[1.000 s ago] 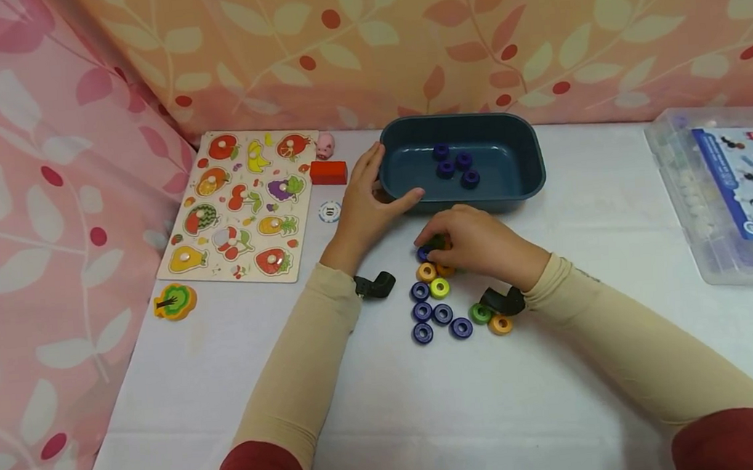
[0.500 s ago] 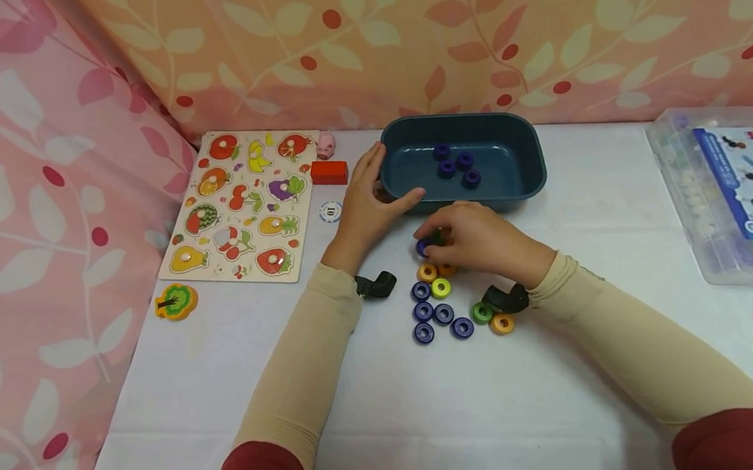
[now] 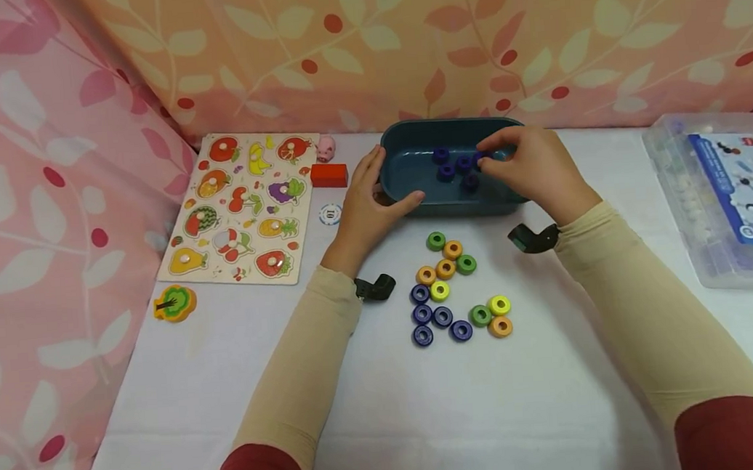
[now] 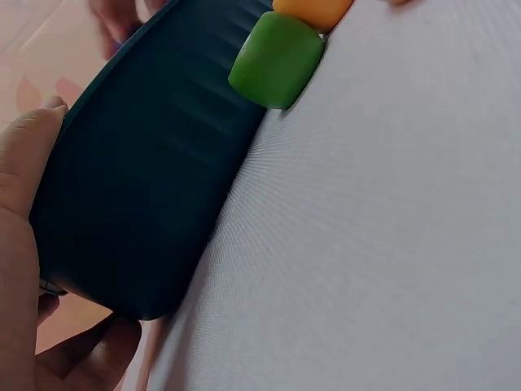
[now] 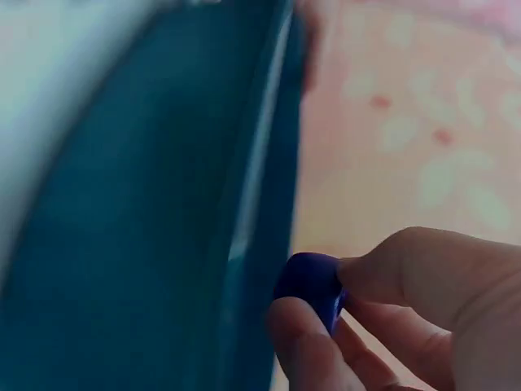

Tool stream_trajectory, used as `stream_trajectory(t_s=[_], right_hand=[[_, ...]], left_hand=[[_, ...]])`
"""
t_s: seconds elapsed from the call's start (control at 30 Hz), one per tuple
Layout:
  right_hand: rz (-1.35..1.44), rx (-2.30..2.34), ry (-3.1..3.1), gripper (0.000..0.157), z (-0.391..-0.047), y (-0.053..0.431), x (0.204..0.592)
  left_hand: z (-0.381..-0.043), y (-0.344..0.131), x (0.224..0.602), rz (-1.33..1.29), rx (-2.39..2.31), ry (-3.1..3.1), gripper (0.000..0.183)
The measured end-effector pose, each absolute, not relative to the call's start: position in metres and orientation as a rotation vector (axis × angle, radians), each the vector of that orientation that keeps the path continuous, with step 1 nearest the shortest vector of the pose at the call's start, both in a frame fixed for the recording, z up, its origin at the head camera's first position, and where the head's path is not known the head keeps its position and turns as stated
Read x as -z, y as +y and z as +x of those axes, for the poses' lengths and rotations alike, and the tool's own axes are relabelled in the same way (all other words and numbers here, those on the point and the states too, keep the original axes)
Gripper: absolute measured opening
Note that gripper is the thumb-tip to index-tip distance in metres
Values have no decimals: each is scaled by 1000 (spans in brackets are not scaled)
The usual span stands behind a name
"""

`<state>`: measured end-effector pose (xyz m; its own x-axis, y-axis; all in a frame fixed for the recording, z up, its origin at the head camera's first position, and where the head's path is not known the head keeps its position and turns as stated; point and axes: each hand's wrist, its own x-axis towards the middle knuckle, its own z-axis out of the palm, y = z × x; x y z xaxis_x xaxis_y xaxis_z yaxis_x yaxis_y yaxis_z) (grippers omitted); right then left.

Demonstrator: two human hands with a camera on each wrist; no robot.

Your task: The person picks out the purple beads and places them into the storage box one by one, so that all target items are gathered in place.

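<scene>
In the head view my right hand [image 3: 539, 173] is over the right part of a dark teal plastic tub [image 3: 407, 207]. Its thumb and fingers pinch a purple bead [image 5: 309, 281], which the right wrist view shows close by the tub's rim. Several more purple beads [image 3: 446, 172] lie on the tub floor. My left hand [image 3: 368, 210] grips the tub's left end, thumb over the near rim and fingers along the outer side. On the white cloth in front lie loose beads with holes: purple [image 3: 423, 335], green [image 3: 436, 241], orange [image 3: 452, 250] and yellow [image 3: 499, 304].
Left of the tub are a fruit puzzle board [image 3: 243, 208], a red block [image 3: 329, 176], a pink pig figure [image 3: 325, 148], a round token marked 10 [image 3: 330, 214] and a tree-shaped piece [image 3: 175, 303]. A clear case [image 3: 689, 198] stands at the right. Patterned curtains [image 3: 442, 41] border the table.
My right hand has picked up a purple bead from the near side of the tub and carried it up and right, over the tub. The left hand has stayed in place.
</scene>
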<state>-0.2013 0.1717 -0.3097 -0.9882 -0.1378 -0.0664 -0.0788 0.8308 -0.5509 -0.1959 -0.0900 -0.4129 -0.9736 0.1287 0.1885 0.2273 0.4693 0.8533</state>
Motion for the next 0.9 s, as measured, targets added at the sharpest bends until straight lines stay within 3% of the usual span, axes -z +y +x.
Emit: stream_trajectory(t_s=[0.23,0.47,0.67,0.9], right_hand=[[-83,767,2789,44,-238,185,329],[-127,815,2783,54,-241,193,328],[-159,950,2728,52,-209,186,318],[-434,984,2586,32,-151,156,321]], left_hand=[[-195,-89,417,-329,1580,-2608,101],[-194,-88,414,-334,1572,-2601,101],[-197,-88,412,-325,1573,-2603,101],[-197,-89,411,-310,1539,-2618,101]])
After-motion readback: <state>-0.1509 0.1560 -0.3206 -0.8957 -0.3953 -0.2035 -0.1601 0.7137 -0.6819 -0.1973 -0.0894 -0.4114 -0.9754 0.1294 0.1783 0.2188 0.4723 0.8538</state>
